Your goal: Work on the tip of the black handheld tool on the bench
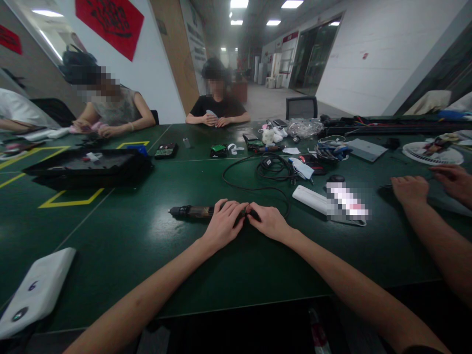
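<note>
A dark cylindrical tool, like an electric screwdriver (197, 212), lies on the green table (147, 270) with its metal tip pointing left. My left hand (225, 221) is closed round its rear part. At the tool's right end my right hand (269, 221) pinches a black piece, which looks like the cable's plug. The fingertips of both hands nearly meet there. A black cable (254, 189) loops behind my hands towards a coil. My fingers hide the joint between plug and tool.
White power strip (311, 200) and blurred phone (346, 200) lie to the right. A black tray (88, 167) is at the left, a white device (39, 290) at the near left. Another person's hands (411, 189) work at the right edge. Two people sit across the table.
</note>
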The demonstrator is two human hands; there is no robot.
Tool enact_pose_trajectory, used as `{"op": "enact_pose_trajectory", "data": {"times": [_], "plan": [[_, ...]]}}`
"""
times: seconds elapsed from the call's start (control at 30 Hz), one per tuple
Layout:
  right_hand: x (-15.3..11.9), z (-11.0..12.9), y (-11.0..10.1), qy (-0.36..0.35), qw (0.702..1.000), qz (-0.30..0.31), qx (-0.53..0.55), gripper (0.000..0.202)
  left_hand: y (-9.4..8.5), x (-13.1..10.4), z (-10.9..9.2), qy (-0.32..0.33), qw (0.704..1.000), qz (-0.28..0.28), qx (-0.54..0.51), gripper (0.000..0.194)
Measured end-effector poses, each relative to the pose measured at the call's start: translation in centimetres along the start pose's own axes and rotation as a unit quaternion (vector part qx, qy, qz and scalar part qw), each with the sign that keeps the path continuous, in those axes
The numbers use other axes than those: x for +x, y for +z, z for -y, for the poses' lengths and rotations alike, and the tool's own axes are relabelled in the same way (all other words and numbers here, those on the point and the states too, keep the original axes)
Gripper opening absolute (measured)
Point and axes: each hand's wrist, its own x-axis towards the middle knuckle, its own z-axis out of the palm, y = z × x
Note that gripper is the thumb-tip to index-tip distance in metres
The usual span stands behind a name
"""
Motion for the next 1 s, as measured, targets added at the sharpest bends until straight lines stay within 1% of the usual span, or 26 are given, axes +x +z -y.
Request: {"op": "enact_pose_trajectory", "data": {"times": [0.1, 0.23, 0.43, 0.53, 0.7, 0.87, 1.0], "plan": [[-0.01, 0.09, -0.04, 0.001, 1.0, -0.004, -0.005, 0.015, -0.04, 0.01, -0.02, 0.013, 1.0, 0.008, 0.005, 0.046], [-0.02, 0.15, -0.05, 0.007, 1.0, 0.004, -0.003, 0.016, -0.08, 0.07, -0.03, 0.004, 1.0, 0.006, 0.017, 0.042], [0.03, 0.03, 0.14, 0.007, 1.0, -0.006, -0.014, 0.015, -0.2, 0.07, -0.18, 0.011, 1.0, 0.014, 0.009, 0.045], [0.04, 0.01, 0.1, -0.001, 1.0, -0.002, -0.009, 0.015, -0.11, 0.06, -0.16, 0.003, 1.0, 0.009, 0.008, 0.044], [0.03, 0.08, 0.0, 0.002, 1.0, -0.004, -0.013, 0.016, -0.07, 0.04, -0.17, 0.008, 1.0, 0.011, 0.003, 0.048], [-0.01, 0.07, 0.02, -0.001, 1.0, -0.003, -0.001, 0.014, -0.1, 0.08, -0.11, -0.002, 1.0, 0.004, 0.006, 0.044], [-0.01, 0.17, -0.11, 0.003, 1.0, -0.002, 0.005, 0.014, -0.07, 0.03, -0.05, 0.008, 1.0, 0.006, 0.011, 0.047]]}}
